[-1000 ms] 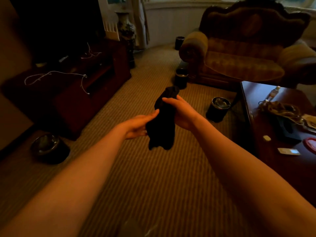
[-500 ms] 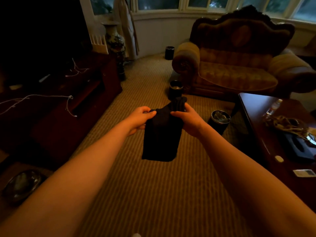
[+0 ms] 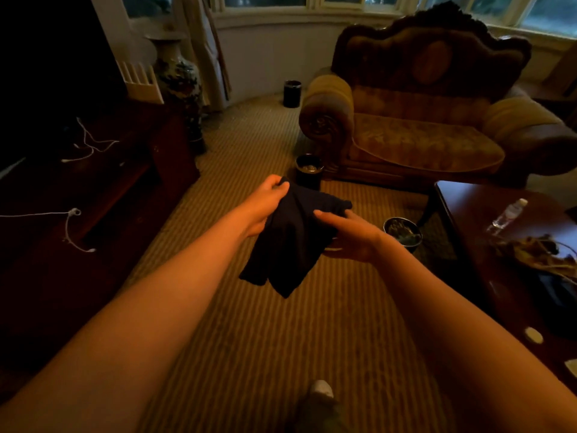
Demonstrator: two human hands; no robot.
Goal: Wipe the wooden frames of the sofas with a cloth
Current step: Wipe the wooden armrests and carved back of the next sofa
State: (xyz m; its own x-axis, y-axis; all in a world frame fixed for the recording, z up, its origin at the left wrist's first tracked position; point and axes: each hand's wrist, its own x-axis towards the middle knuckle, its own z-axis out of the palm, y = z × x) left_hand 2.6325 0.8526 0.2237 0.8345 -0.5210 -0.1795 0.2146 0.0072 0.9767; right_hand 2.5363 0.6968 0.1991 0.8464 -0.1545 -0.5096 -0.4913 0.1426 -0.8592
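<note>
Nearest you, a foot in a light shoe shows at the bottom edge, on the striped carpet. Ahead of it, at the end of both outstretched arms, you hold the dark cloth in the air between your hands, well clear of any furniture. Your left hand has its fingers curled over the cloth's upper corner and pinches it there; your right hand lies more under the fabric, thumb laid over the top edge, fingers partly hidden beneath, so it too grips the cloth. The rest hangs loose in folds below. My reading is that you hold it this way to gather or fold it into a pad before wiping — no wood has been touched yet.

To your right stands a dark coffee table carrying a plastic bottle and some clutter too dim to name. Beside its corner sits a small dark bin, with a second bin further on, just by the sofa's arm. To your left runs a low dark cabinet with white cables trailing over it.

Beyond stands the carved sofa, well apart from the cloth — its scrolled arm front and dark crest look like the wood to wipe. Against the far wall are a patterned vase and a third bin.
</note>
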